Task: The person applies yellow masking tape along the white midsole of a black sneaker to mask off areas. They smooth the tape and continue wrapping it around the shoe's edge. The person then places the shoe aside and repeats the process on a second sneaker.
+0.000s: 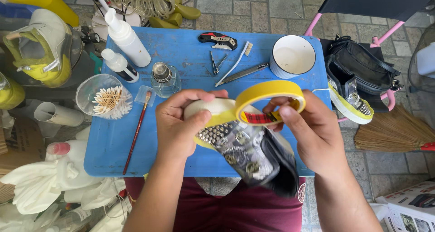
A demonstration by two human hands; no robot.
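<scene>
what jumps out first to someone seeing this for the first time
Dead centre, the right hand holds a yellow tape roll against a studded black shoe gripped by the left hand. Behind them, the blue table carries a white bowl, and a cup of cotton swabs at left.

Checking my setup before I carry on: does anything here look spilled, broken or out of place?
Nothing looks spilled or broken. The blue table is cluttered; the left hand holds a studded shoe, the right hand a yellow tape roll.
</scene>
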